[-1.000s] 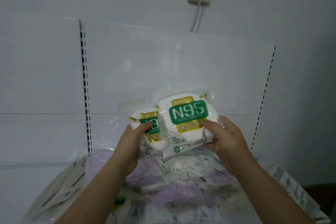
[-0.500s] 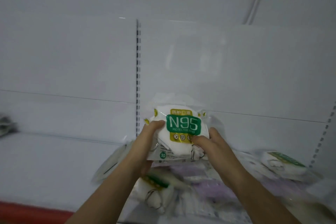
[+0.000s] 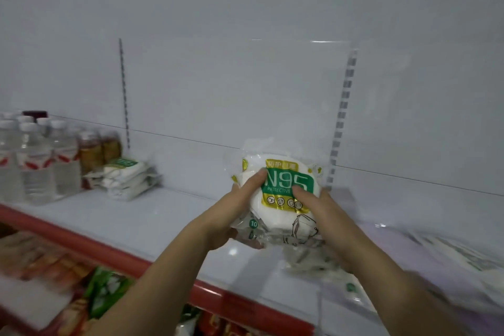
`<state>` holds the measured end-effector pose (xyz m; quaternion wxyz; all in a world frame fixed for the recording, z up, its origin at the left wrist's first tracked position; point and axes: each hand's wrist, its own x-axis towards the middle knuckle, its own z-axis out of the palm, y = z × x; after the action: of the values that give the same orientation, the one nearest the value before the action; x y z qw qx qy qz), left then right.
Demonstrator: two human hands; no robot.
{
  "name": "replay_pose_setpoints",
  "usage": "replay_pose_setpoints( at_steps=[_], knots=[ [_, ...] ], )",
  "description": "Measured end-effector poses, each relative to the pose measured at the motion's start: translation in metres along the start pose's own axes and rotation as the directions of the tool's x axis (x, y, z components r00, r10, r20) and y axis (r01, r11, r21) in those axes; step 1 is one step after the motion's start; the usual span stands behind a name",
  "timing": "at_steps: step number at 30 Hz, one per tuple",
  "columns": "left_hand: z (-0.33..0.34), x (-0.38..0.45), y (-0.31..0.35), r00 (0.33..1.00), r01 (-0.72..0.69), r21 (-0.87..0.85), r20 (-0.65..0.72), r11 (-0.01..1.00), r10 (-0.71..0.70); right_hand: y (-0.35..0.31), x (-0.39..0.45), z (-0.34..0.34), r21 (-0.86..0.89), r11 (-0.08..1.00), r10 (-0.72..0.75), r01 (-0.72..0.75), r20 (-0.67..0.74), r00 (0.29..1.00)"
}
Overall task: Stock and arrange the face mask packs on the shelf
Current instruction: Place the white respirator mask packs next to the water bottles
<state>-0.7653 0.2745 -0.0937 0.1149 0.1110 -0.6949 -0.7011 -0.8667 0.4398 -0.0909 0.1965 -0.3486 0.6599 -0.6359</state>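
Both hands hold a clear N95 mask pack [image 3: 281,199] with a green and yellow label, upright above the white shelf [image 3: 152,221]. My left hand [image 3: 231,215] grips its left side, thumb on the front. My right hand [image 3: 324,218] grips the right side, thumb across the label. More pack plastic shows under the front one; how many I hold cannot be told. A small stack of the same mask packs [image 3: 126,176] lies flat on the shelf at the left.
Water bottles [image 3: 35,158] and amber drink bottles [image 3: 99,150] stand at the shelf's left end. Blurred clear bags [image 3: 441,259] lie at the right. A red shelf edge [image 3: 114,256] runs along the front, with snack packets [image 3: 103,289] on the level below.
The view has swung left along the shelf, bringing the bottles and the stacked packs into sight. Both hands carry the N95 pack leftwards, away from the pile of bags.
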Motion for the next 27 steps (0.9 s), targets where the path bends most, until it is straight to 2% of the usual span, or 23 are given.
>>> replay_pose_setpoints(
  at_steps=[6,9,12,15,17,19,21,23,25,27],
  knots=[
    [-0.148,-0.033,-0.011,0.997,0.03,0.056,-0.078,0.998,-0.025,0.005,0.041,0.134,0.125,0.981,0.132,-0.148,0.126,0.983],
    [-0.205,-0.046,-0.014,0.98,0.055,0.084,-0.196,0.995,-0.038,0.005,0.059,0.194,0.14,0.972,0.178,-0.19,0.095,0.979],
    [-0.256,-0.059,-0.019,0.935,0.048,0.019,-0.353,0.999,-0.039,0.007,0.083,0.248,0.163,0.965,0.2,-0.205,0.042,0.979],
    [-0.302,-0.076,-0.026,0.883,-0.078,-0.128,-0.47,0.989,0.009,0.011,0.105,0.297,0.223,0.951,0.213,-0.214,0.03,0.977],
    [-0.332,-0.085,-0.033,0.822,-0.139,-0.234,-0.569,0.962,-0.019,0.017,0.121,0.329,0.244,0.943,0.223,-0.227,0.044,0.974],
    [-0.356,-0.09,-0.04,0.761,-0.186,-0.244,-0.648,0.952,-0.017,0.027,0.139,0.36,0.249,0.937,0.236,-0.243,0.058,0.97],
    [-0.374,-0.092,-0.044,0.677,-0.13,-0.072,-0.736,0.989,0.036,0.041,0.155,0.393,0.235,0.934,0.258,-0.269,0.08,0.963],
    [-0.391,-0.09,-0.05,0.589,0.039,0.207,-0.795,0.978,0.145,0.052,0.171,0.423,0.192,0.942,0.262,-0.275,0.088,0.961],
    [-0.411,-0.082,-0.055,0.558,0.16,0.382,-0.796,0.91,0.236,0.062,0.186,0.446,0.14,0.937,0.314,-0.321,0.075,0.947],
    [-0.432,-0.073,-0.06,0.57,0.257,0.458,-0.783,0.851,0.249,0.068,0.197,0.464,0.087,0.931,0.35,-0.355,0.069,0.934]
  ],
)
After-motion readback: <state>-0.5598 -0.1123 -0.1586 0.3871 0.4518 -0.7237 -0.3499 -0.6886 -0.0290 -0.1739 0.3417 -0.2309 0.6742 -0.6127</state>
